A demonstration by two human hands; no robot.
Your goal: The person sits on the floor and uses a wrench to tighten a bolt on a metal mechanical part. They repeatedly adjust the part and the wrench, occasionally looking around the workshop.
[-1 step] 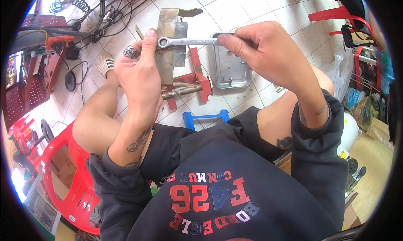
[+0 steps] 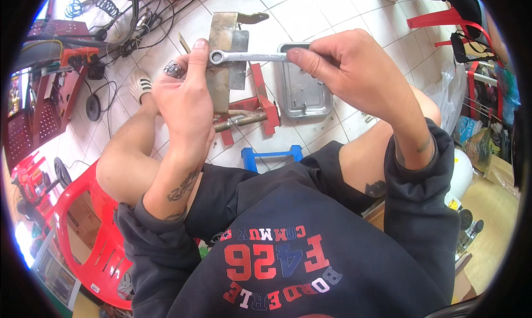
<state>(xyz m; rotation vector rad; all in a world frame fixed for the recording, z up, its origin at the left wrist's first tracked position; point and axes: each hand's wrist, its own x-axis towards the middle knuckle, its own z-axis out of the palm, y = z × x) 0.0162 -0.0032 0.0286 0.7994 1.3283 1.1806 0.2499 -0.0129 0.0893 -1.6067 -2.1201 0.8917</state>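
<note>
My right hand point(image 2: 343, 68) is closed round the handle of a silver combination wrench point(image 2: 257, 57), thumb pressed along it. The wrench's ring end lies over the left edge of a worn, bent metal bracket point(image 2: 221, 30), right beside my left thumb. My left hand point(image 2: 185, 80), wearing a bulky ring, grips the bracket's left side. Its thumb points up, and its other fingers are mostly hidden. A thin metal strip point(image 2: 183, 42) sticks out behind that hand. Whether the ring end sits on a bolt cannot be made out.
Under the bracket stands a red metal frame with a threaded rod point(image 2: 244, 120). A grey metal tray point(image 2: 307, 104) with small parts lies right of it on the tiles. A blue stand point(image 2: 271, 152) is between my legs, a red chair point(image 2: 91, 251) at my left, cables point(image 2: 149, 27) far left.
The wrench and the bracket have shifted very slightly toward me. Both hands keep their holds.
</note>
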